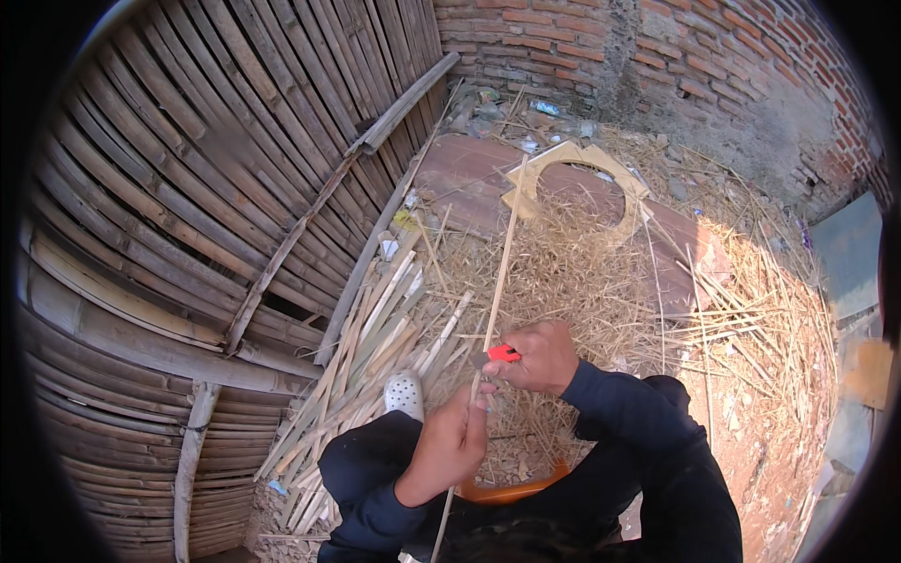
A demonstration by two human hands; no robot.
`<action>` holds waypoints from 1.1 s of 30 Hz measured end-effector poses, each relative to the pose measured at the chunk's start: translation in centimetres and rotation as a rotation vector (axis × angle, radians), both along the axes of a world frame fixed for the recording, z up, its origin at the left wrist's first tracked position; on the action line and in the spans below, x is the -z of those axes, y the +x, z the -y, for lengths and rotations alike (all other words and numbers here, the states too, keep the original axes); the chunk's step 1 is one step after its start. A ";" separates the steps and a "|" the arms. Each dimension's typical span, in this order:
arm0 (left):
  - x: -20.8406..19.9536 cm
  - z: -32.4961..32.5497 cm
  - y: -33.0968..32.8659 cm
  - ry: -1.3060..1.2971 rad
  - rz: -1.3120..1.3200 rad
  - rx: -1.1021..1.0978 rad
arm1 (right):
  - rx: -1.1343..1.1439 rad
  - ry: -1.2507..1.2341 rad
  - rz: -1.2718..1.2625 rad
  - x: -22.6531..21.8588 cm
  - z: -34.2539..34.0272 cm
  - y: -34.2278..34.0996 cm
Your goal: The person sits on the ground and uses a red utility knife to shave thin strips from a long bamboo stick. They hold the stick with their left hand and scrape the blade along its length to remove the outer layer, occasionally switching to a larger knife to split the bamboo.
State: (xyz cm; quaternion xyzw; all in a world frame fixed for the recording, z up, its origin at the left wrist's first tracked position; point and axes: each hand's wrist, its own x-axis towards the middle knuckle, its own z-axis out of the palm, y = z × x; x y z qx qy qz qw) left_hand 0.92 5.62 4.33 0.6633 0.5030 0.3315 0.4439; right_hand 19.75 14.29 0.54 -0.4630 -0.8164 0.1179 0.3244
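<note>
A long, thin bamboo strip (507, 253) runs from my lap away toward the far wall, slightly tilted to the right. My left hand (448, 443) is closed around its near part, thumb and fingers pinching it. In my right hand (544, 357) is a knife with a red handle (504, 354), and its dark blade lies against the strip just beyond my left hand. Both hands are close together above my knees. Part of the knife's handle is hidden inside my right fist.
Split bamboo pieces (375, 328) lie piled at left beside my white clog (404, 392). Shavings (582, 272) cover the ground ahead, near a ring-shaped board (526, 188). A bamboo wall (188, 188) closes the left side, a brick wall (563, 47) the back. An orange seat edge (516, 490) shows below me.
</note>
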 end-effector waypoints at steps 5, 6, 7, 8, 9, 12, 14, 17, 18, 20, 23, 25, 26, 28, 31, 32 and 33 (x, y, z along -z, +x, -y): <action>-0.5 1.0 0.3 -0.130 -0.028 0.047 | 0.259 -0.061 0.044 1.0 -3.3 2.2; -0.8 0.9 0.3 -0.151 -0.014 0.056 | 0.262 -0.063 0.048 1.1 -3.9 2.7; -1.2 0.9 0.3 -0.172 -0.001 0.065 | 0.266 -0.065 0.052 1.2 -4.5 3.1; -1.4 0.8 0.3 -0.192 0.014 0.071 | 0.266 -0.067 0.056 1.2 -4.7 3.3; -1.3 0.6 0.2 -0.131 0.002 0.040 | 0.178 -0.038 0.026 1.0 -3.6 2.3; -0.3 0.0 -0.1 -0.009 -0.060 -0.007 | -0.023 0.037 -0.041 0.2 0.3 -0.5; -0.2 -0.2 -0.2 0.006 -0.126 0.017 | -0.078 0.088 -0.055 -0.3 0.4 -0.3; -0.2 -0.3 0.4 0.041 -0.066 -0.045 | -0.015 0.126 0.006 0.4 -0.9 0.2; -0.1 0.0 0.5 0.003 -0.046 -0.035 | 0.044 0.074 0.007 0.0 -1.2 0.2; 0.2 0.8 0.7 -0.072 -0.008 -0.006 | 0.221 0.014 0.077 1.3 -4.3 2.0; -0.1 0.7 0.6 -0.144 0.029 0.014 | 0.260 -0.050 0.118 0.9 -4.0 1.9; 0.2 0.4 0.4 -0.110 0.023 -0.025 | 0.136 -0.010 0.060 1.4 -1.4 -0.1; 0.4 0.3 0.3 -0.098 0.020 -0.038 | 0.071 -0.030 0.050 0.9 -0.2 -0.5; -0.2 0.5 0.3 -0.086 0.004 -0.018 | 0.091 0.006 0.026 0.7 -1.2 0.2; 0.2 1.7 0.4 -0.090 -0.026 0.039 | 0.179 0.019 0.058 1.7 -3.4 2.8; 0.4 1.9 0.2 -0.080 -0.039 0.061 | 0.191 0.056 0.059 2.4 -4.4 3.5; 0.3 2.0 0.2 -0.079 -0.045 0.071 | 0.210 0.095 0.063 2.9 -5.0 3.8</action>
